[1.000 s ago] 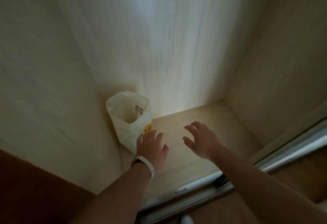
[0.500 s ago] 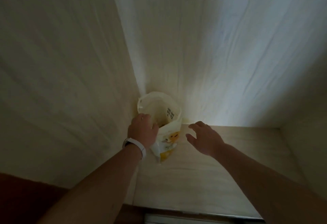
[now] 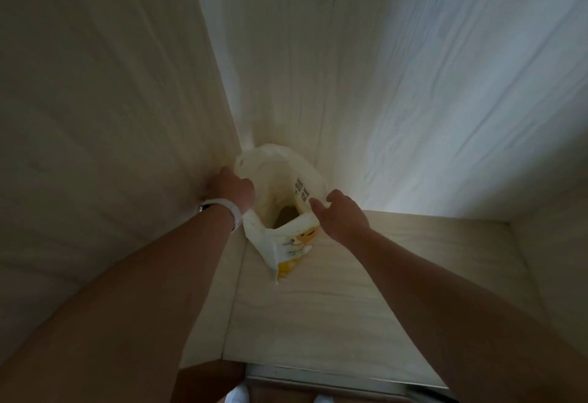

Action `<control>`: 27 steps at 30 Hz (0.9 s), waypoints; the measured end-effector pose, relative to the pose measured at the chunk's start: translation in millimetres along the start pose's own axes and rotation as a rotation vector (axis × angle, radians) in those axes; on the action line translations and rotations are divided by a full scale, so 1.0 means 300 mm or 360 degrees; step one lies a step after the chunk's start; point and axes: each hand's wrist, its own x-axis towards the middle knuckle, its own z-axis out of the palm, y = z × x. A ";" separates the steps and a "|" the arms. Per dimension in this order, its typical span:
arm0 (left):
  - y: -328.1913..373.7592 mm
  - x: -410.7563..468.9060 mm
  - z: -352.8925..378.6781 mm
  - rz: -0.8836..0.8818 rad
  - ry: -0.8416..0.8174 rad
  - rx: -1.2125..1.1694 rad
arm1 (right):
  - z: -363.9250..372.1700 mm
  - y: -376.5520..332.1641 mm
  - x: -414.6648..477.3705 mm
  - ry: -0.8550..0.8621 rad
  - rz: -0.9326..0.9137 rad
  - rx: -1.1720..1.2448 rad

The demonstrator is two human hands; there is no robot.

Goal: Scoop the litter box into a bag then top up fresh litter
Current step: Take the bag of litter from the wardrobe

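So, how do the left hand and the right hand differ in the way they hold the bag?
The left hand wears a white wristband; the right hand has none. The left hand holds the litter bag at its left rim, close to the side wall, fingers hidden; the right hand pinches the right rim, thumb in view. Both grip the bag's open top.

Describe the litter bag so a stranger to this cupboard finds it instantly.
Look into the pale wooden cupboard; follow its floor to the back left corner. The litter bag stands there, both the left hand and right hand at its rim. Unlike the plain wood around it, it is creamy plastic, open-topped, yellow at the bottom corner.
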 end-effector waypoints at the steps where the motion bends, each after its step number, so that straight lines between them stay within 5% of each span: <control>1: 0.004 0.004 0.009 -0.0025 -0.0056 -0.0067 | 0.004 -0.006 0.010 -0.0033 0.0037 0.0043; 13: -0.034 -0.149 0.061 0.0334 -0.0008 -0.0604 | -0.006 -0.009 -0.043 -0.0020 0.0003 0.0207; 19: 0.005 -0.279 0.043 0.0453 -0.0045 -0.0586 | -0.086 0.022 -0.116 -0.0043 -0.0001 0.0565; 27: 0.047 -0.496 0.014 0.0527 -0.0122 -0.0621 | -0.207 0.101 -0.269 0.0031 -0.0202 0.0502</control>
